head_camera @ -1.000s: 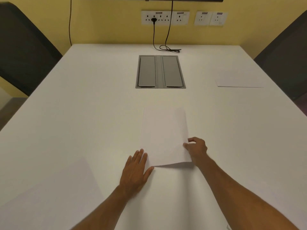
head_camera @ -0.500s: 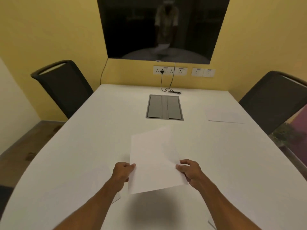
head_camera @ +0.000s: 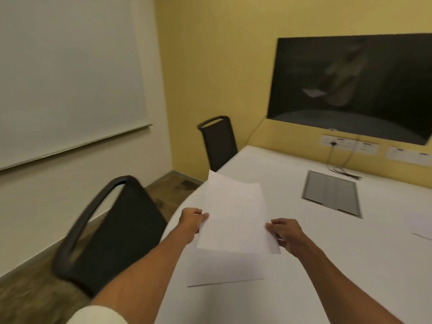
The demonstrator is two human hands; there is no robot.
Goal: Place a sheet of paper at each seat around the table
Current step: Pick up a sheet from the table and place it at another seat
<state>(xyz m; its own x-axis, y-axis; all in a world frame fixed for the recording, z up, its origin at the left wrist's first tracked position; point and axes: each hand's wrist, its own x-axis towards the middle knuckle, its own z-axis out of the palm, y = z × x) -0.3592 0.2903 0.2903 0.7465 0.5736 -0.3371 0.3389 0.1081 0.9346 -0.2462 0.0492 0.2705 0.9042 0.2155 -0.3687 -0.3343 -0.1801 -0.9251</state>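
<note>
I hold a white sheet of paper [head_camera: 236,216] in the air above the white table [head_camera: 327,260]. My left hand [head_camera: 192,219] pinches its left edge and my right hand [head_camera: 284,232] pinches its right edge. Below it a second sheet [head_camera: 224,268] lies flat on the table in front of the near black chair [head_camera: 109,239]. Part of a third sheet [head_camera: 420,226] shows at the right edge. A far black chair [head_camera: 218,142] stands at the table's left far corner.
A grey cable hatch [head_camera: 332,194] is set into the table's middle. Wall sockets [head_camera: 350,145] with a black cable sit under a dark screen [head_camera: 353,87] on the yellow wall. A white board [head_camera: 65,73] hangs on the left wall. Wooden floor lies left of the table.
Both hands lifted the sheet off the table and carried it left. The view swung left, bringing the near left chair and the sheet lying before it into sight.
</note>
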